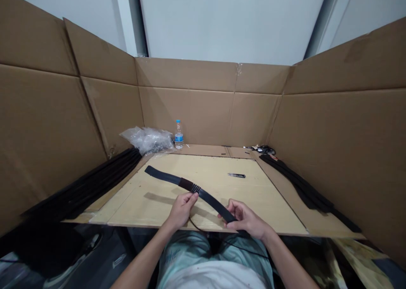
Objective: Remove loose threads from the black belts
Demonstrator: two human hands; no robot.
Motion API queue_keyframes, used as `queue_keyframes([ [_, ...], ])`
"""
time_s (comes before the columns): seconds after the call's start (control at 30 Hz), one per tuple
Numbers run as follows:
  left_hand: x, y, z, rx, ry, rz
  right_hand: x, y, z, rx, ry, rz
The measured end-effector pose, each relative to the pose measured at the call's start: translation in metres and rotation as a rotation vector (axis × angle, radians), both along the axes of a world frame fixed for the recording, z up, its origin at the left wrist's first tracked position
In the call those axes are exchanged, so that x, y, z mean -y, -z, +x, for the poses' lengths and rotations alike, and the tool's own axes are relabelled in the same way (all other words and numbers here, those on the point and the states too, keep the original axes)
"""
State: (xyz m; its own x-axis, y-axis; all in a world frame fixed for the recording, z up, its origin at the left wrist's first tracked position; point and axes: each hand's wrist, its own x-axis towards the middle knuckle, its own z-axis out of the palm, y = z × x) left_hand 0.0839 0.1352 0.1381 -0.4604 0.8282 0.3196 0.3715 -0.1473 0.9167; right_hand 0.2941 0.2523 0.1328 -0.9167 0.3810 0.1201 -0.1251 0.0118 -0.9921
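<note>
A long black strap [212, 201] slants across the view, raised a little above the table. A dark brown band [185, 184] surrounds part of it, and several turns of thin dark cord [196, 188] lie beside that band. My left hand [182, 209] pinches the strap at these turns, thumb on top. My right hand [245, 219] grips the strap near its close end, fingers curled round it. The far end stretches free to the upper left. Loose dark cord [196, 226] hangs below my left hand toward my lap. Small thread snips [236, 175] lie on the table.
Bundles of black straps lie along the left [104, 183] and right [298, 183] edges of the table [133, 213]. At the back stand a water bottle [179, 137] and crumpled clear plastic [147, 140]. A dark tangle [264, 149] sits back right. Cardboard walls [190, 107] enclose three sides.
</note>
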Motion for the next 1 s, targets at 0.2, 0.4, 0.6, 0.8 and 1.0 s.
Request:
queue_keyframes([
  [0.2,-0.001,-0.002,0.002,-0.023,-0.041,0.022,0.002,0.0,0.004,-0.066,0.014,0.067],
  [0.4,-0.006,0.005,-0.003,0.123,0.028,-0.001,-0.002,0.003,0.005,-0.071,0.104,0.102],
  [0.6,-0.004,0.006,-0.004,0.14,0.03,-0.021,-0.007,0.006,0.001,-0.041,0.017,0.076],
  [0.8,-0.002,0.003,-0.003,0.084,0.014,0.007,-0.004,0.003,0.0,0.064,-0.068,-0.033],
  [1.0,-0.002,0.002,-0.001,0.066,-0.05,0.052,0.001,0.001,0.0,0.038,-0.003,-0.003],
])
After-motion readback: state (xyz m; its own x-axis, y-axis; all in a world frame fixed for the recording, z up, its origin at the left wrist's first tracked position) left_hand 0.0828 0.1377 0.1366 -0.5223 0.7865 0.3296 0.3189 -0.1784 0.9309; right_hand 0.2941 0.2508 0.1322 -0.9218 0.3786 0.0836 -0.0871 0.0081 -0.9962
